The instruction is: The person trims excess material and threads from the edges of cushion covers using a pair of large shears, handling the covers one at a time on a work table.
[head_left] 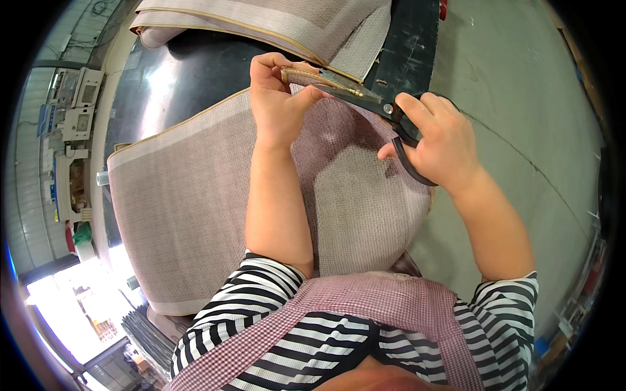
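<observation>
A pinkish-grey woven mat point(189, 189) with yellowish bound edges drapes from the dark table toward me. My left hand point(277, 98) pinches a corner of its bound edge point(319, 79) and holds it up. Black-handled scissors point(412, 127) are in my right hand point(447, 140), thumb through one loop and fingers round the other. Their blades are spread and lie along the raised edge, close to my left thumb. Exactly where the blades meet the binding is hard to make out.
Another folded mat point(345, 32) lies on the far part of the dark table point(153, 85). Small scraps dot the table near its right edge. Grey floor point(508, 98) stretches to the right. Machines point(81, 104) stand along the left wall, and a bundle of dark rods point(153, 335) lies lower left.
</observation>
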The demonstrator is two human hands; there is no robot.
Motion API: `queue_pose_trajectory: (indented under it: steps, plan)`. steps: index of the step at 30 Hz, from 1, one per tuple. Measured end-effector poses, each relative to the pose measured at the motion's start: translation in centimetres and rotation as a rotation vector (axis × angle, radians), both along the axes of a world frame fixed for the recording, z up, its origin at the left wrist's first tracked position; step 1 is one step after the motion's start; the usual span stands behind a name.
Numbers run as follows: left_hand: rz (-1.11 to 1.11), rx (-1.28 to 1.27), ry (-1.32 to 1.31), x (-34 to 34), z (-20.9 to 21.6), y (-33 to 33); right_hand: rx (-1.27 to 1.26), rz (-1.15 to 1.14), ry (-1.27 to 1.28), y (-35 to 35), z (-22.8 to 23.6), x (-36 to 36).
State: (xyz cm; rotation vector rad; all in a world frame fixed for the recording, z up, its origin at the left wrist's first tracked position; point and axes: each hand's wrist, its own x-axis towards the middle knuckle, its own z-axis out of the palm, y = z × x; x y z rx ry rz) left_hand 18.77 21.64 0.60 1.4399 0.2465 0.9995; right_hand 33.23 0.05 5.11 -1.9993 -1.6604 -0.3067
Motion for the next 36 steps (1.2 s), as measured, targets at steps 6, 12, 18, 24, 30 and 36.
queue_pose_trajectory:
  steps: [6, 12, 18, 24, 30, 36]
  plan:
    - [-0.027, 0.008, -0.008, -0.1, 0.0, 0.1, -0.058, -0.008, 0.045, -0.5, 0.0, 0.1]
    - [-0.019, 0.025, -0.033, 0.1, -0.2, 0.1, -0.026, 0.036, -0.017, 1.2, 1.3, 0.1]
    - [-0.022, 0.073, 0.022, -0.1, -0.1, 0.3, -0.067, 0.024, 0.021, 0.9, 1.2, 0.0]
    - [-0.031, -0.067, 0.032, -0.1, 1.2, -0.7, -0.041, 0.06, -0.028, 2.5, 2.3, 0.1]
    - [-0.031, -0.083, 0.115, -0.6, 2.0, -0.7, -0.083, 0.072, 0.006, 2.4, 2.3, 0.3]
    - [-0.042, -0.089, 0.094, -0.5, 1.9, -0.8, -0.068, 0.133, -0.014, 3.9, 3.3, 0.5]
